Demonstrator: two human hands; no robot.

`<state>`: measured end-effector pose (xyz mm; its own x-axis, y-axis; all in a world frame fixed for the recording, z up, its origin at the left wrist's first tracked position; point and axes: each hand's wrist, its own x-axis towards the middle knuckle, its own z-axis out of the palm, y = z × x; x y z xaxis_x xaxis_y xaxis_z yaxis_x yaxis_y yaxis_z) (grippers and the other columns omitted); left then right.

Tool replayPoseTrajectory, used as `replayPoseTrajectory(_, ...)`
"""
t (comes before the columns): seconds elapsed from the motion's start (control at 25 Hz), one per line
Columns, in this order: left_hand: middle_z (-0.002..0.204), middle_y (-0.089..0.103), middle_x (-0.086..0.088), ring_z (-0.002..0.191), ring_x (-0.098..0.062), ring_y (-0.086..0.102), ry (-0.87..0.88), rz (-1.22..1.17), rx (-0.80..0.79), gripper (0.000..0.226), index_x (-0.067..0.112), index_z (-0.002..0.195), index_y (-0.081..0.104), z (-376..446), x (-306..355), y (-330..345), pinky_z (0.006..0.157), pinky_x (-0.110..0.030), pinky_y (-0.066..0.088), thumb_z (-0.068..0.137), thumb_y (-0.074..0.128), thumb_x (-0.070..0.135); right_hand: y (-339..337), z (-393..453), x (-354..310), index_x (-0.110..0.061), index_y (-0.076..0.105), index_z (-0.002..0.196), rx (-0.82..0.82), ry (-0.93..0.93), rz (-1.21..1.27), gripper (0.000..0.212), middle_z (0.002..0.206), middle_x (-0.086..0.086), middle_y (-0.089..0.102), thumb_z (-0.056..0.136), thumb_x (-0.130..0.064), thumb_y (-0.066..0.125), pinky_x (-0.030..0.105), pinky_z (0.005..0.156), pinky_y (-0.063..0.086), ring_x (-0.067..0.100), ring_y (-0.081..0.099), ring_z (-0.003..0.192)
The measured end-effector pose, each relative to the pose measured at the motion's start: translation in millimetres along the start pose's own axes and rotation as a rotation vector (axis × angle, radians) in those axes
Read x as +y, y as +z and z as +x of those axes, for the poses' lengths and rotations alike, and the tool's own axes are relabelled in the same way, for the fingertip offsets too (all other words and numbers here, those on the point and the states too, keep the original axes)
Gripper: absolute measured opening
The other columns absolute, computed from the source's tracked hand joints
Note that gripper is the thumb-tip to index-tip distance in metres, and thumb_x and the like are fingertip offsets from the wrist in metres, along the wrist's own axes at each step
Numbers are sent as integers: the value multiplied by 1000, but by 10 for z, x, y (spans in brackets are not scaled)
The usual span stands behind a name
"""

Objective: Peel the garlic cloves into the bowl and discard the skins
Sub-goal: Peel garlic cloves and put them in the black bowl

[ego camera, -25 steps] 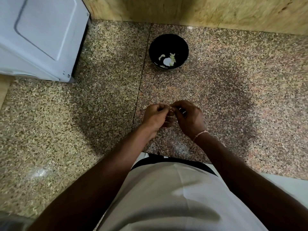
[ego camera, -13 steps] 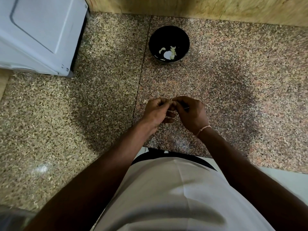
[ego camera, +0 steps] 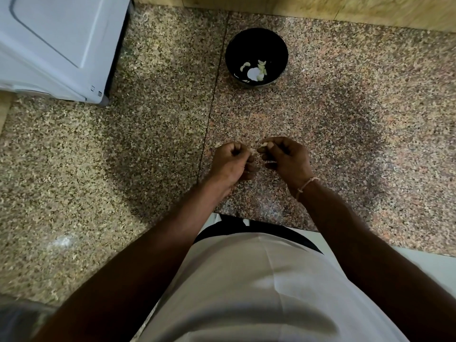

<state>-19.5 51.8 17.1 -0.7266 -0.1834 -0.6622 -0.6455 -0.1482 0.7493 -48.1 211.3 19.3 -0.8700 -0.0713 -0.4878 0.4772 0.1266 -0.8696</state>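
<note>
A black bowl stands on the granite counter, far from me near the wooden wall, with several pale peeled garlic cloves on its bottom. Over the counter's middle, my right hand pinches a small pale garlic clove at its fingertips. My left hand, fingers curled, pinches a thin bit of garlic skin just left of the clove. The two hands are a small gap apart. A thread band circles my right wrist.
A white appliance fills the back left corner of the counter. A wooden wall runs along the far edge. My white shirt covers the near edge of the counter.
My hands, pressed together over the clove before, have drawn slightly apart, the left one pulling skin away to the left. The camera view has shifted a little.
</note>
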Motion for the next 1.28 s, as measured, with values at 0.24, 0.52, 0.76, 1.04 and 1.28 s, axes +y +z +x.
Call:
replayPoseTrajectory(0.24,94,75,-10,80,-31,77,142,283,95,5,12,100,71,90,-52,13,65,-48,66,99,71,18,-9,33,1,-10,76,109,18,31,-31,15,94,6,79,102,-9,63,45,78,61,17,71,79)
replayPoseTrajectory(0.52,85,73,14,78,-7,71,317,445,124,13,26,90,74,164,-94,54,70,-35,64,92,75,13,3,37,6,-18,75,86,48,53,-84,14,90,18,78,98,-13,70,65,81,57,29,67,76)
replayPoseTrajectory(0.76,78,72,15,69,7,65,367,439,113,15,31,81,71,188,-110,52,59,-8,49,93,77,23,5,50,-27,-9,75,88,37,31,-146,17,89,27,74,99,-20,69,58,73,58,29,64,71)
replayPoseTrajectory(1.04,89,76,7,80,-12,74,362,370,29,4,20,97,77,148,-42,48,72,-36,65,94,78,20,6,79,-40,-8,73,96,-18,-23,-244,13,91,25,74,102,-16,65,43,68,59,26,66,71)
replayPoseTrajectory(1.28,92,77,-15,67,-27,71,242,179,-60,14,4,103,75,82,64,16,57,-40,64,97,76,16,-10,97,-87,-12,75,106,-13,-118,-303,11,91,1,78,95,-15,73,41,74,65,15,75,81)
